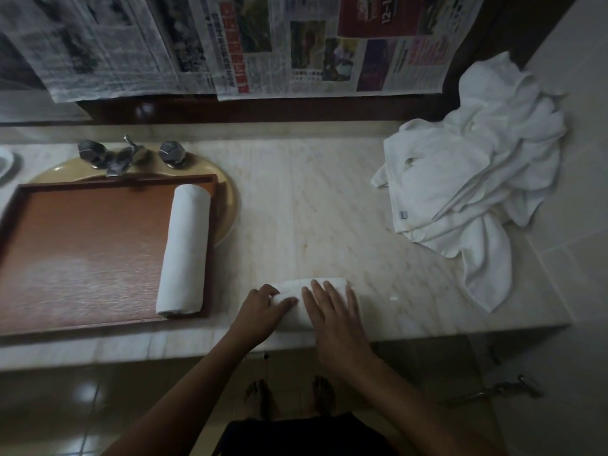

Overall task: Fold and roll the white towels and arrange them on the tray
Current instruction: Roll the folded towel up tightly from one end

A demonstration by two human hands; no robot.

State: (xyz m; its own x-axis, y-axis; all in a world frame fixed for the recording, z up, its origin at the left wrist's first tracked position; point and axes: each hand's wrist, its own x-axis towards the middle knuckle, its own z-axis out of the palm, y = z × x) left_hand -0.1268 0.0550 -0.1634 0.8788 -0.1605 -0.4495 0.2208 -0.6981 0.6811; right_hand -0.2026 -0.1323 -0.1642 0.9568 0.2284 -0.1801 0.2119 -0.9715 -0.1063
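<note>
A rolled white towel (297,286) lies near the front edge of the marble counter. My left hand (261,309) grips its left end with curled fingers and thumb. Flat on top of the roll lies my right hand (332,311), fingers straight and pressing down. A brown wooden tray (85,251) sits on the left over the sink, with one finished towel roll (185,248) lying along its right side. A pile of loose white towels (467,179) lies at the counter's right end, one corner hanging over the edge.
A yellowish sink (227,205) with metal taps (128,156) sits behind and under the tray. Newspaper sheets (263,44) hang on the wall behind. The marble counter (312,209) stretches between tray and pile. My bare feet show on the tiled floor below.
</note>
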